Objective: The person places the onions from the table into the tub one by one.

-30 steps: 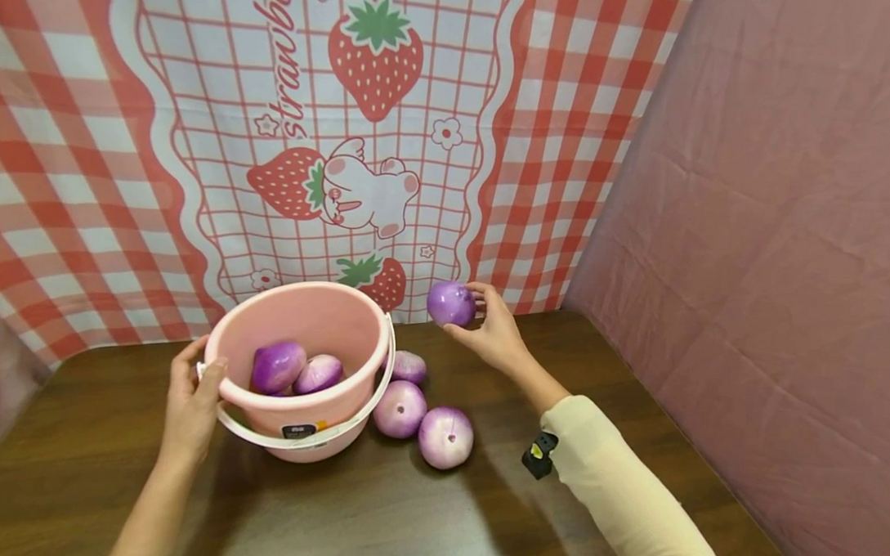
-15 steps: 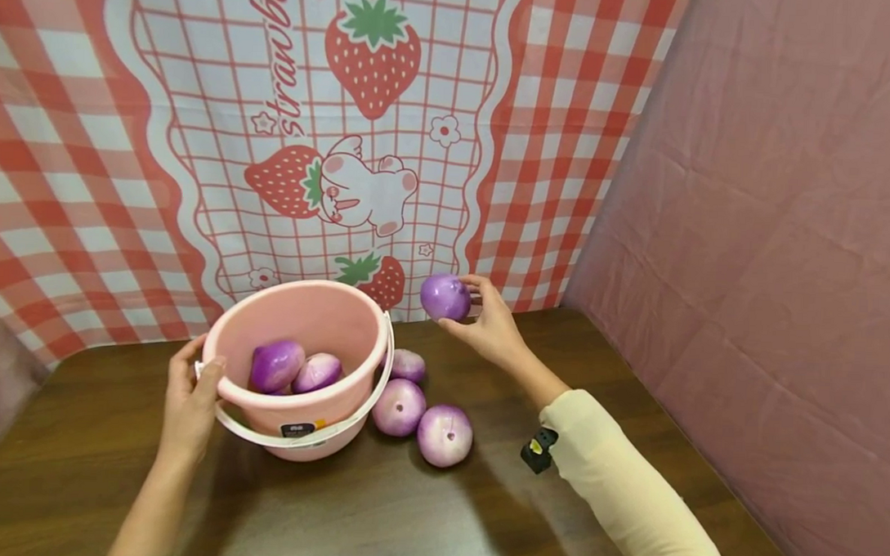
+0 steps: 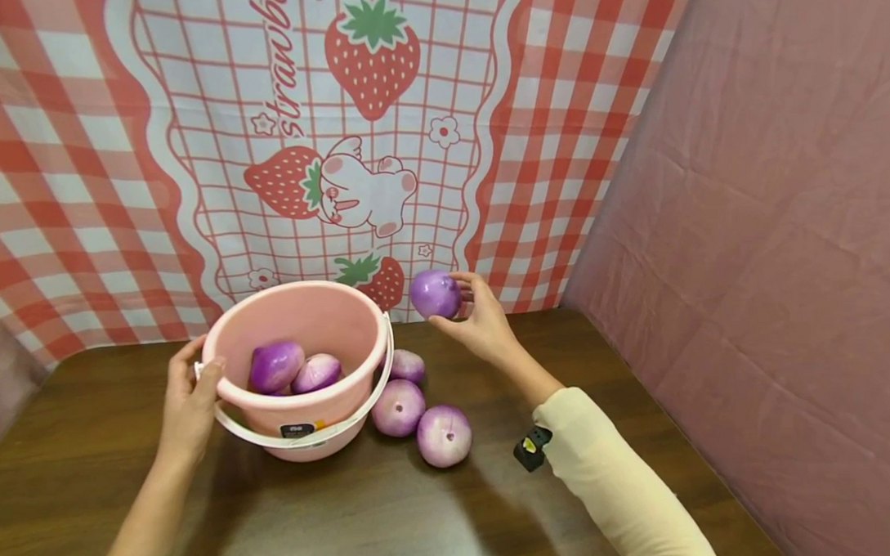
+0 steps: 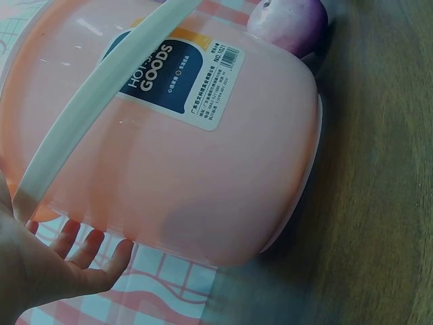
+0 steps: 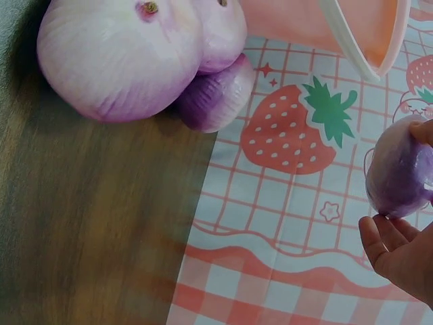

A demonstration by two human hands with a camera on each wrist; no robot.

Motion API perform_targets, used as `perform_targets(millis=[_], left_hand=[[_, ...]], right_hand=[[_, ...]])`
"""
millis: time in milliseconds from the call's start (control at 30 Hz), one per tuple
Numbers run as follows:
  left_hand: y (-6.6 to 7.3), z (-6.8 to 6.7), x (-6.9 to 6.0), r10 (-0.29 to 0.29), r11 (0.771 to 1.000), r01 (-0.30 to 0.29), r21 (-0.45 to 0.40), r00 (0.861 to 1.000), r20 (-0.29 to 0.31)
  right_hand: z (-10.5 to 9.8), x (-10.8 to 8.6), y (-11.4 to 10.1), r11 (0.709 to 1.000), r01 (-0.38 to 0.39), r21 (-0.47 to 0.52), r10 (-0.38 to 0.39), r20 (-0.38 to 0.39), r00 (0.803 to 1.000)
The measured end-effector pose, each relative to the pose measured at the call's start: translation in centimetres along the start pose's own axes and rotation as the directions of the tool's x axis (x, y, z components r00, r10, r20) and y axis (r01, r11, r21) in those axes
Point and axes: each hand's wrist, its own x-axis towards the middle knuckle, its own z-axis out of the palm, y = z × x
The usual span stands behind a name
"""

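- Left hand (image 3: 190, 404) is gripping the bucket (image 3: 347, 328) by its left rim; the mouth is facing upward, the handle (image 3: 299, 443) hanging across the front.
- Inside, a purple onion (image 3: 277, 367) is lying beside a paler onion (image 3: 317, 374).
- The middle onion (image 3: 399, 408), back onion (image 3: 408, 365) and front onion (image 3: 444, 436) are sitting on the table (image 3: 334, 503); the middle and front ones are pointing their scarred ends toward the person.
- Right hand (image 3: 480, 324) is grasping the held onion (image 3: 434, 294) above the table, right of the bucket; its long axis is remaining unclear.
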Motion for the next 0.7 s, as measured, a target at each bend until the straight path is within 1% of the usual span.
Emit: perform_targets(millis=[333,533,700], left_hand=[[0.0,0.0,0.1,-0.005,1.0,0.005,0.014,1.0,-0.002],[-0.1,0.0,0.1,-0.007,1.0,0.007,0.013,1.0,-0.001],[0.0,-0.1,0.1,-0.011,1.0,0.011,0.012,1.0,0.003]], right_hand=[[0.2,0.0,-0.7,1.0,-0.008,-0.028,0.008,0.005,1.0],[0.4,0.1,-1.0,0.999,0.042,-0.009,-0.042,0.004,0.999],[0.7,0.2,-1.2,0.998,0.055,-0.006,-0.055,0.006,0.998]])
